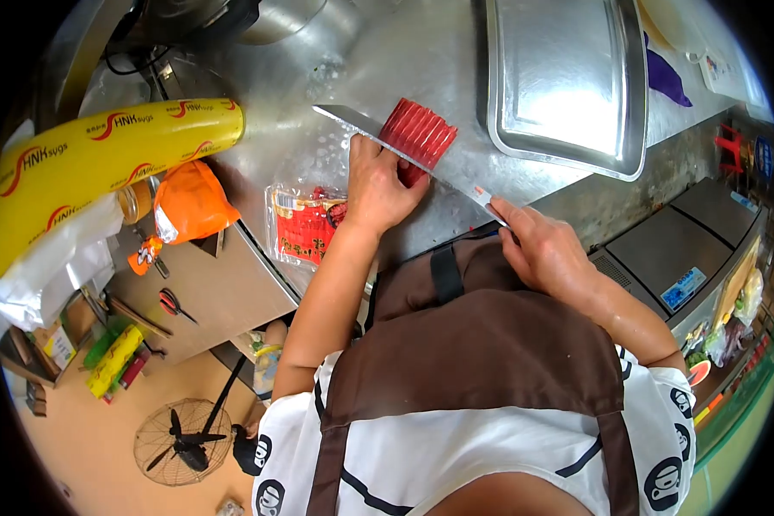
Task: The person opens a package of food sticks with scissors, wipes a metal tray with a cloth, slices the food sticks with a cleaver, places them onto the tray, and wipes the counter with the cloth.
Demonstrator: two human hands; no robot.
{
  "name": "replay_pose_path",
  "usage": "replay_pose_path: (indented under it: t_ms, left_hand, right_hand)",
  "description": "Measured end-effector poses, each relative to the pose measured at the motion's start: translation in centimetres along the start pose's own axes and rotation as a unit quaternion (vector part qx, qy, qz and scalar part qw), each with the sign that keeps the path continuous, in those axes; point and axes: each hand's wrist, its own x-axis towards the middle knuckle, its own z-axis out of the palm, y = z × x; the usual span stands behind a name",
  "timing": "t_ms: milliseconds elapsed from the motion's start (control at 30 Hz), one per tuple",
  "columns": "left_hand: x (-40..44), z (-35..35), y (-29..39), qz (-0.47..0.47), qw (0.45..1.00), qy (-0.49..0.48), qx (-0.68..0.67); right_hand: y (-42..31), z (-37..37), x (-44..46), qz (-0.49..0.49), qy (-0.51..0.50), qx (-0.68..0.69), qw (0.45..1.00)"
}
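A long knife (pixel 456 182) lies slantwise across a red, ridged block of food (pixel 420 131), with part of the block on each side of the blade. My right hand (pixel 546 249) is closed round the knife's handle. On the near side of the blade, my left hand (pixel 385 185) presses its bent fingers on the red block's near end, close against the blade. Left of my left wrist lies a clear and red plastic package (pixel 299 225) on the metal worktop (pixel 335 52).
A metal tray (pixel 568 77) sits at the back right. At the left are a yellow roll (pixel 120 155), an orange bag (pixel 193 202) and red-handled scissors (pixel 172 303). The worktop's front edge runs just before my apron. A fan (pixel 183 443) stands lower left.
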Motion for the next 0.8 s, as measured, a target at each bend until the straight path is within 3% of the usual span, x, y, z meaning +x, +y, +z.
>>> replay_pose_path:
  t_ms: [800]
  left_hand:
    - [0.46,0.08,-0.26,-0.037,0.997,-0.060,-0.038]
  right_hand:
    - [0.32,-0.26,0.00,-0.003,-0.017,-0.016,1.000]
